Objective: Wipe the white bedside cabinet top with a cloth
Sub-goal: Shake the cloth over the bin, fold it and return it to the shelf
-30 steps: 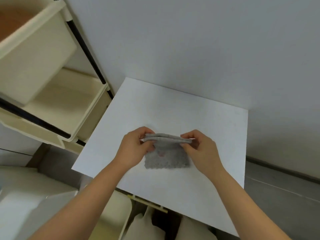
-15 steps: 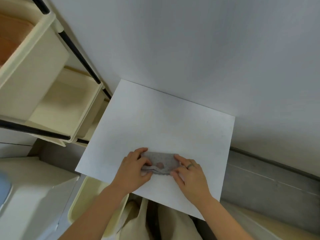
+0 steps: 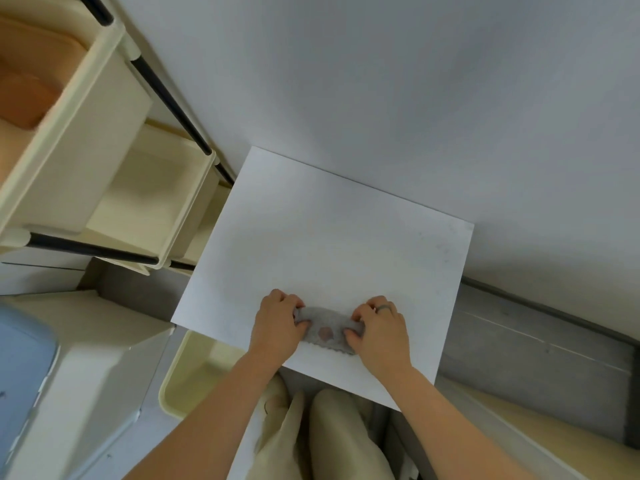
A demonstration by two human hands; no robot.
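The white cabinet top point(image 3: 322, 237) is a bare square panel set against the wall. A small grey cloth point(image 3: 323, 327) with a scalloped lower edge and a pinkish mark lies folded near the top's front edge. My left hand point(image 3: 277, 323) grips the cloth's left end. My right hand point(image 3: 379, 327), with a ring on one finger, grips its right end. Both hands press the cloth down on the surface; their fingers curl over its upper fold and hide the ends.
A cream shelf rack point(image 3: 114, 188) with black poles stands directly left of the cabinet. A cream bin point(image 3: 188, 379) sits below the front left corner. White furniture point(image 3: 86, 375) fills the lower left. Grey floor point(image 3: 519, 348) and a wall point(image 3: 381, 81) lie right and behind.
The cloth went from being held up and folded above the top to lying pressed on the surface near the front edge. The camera view shifted, so the cabinet sits lower in frame.
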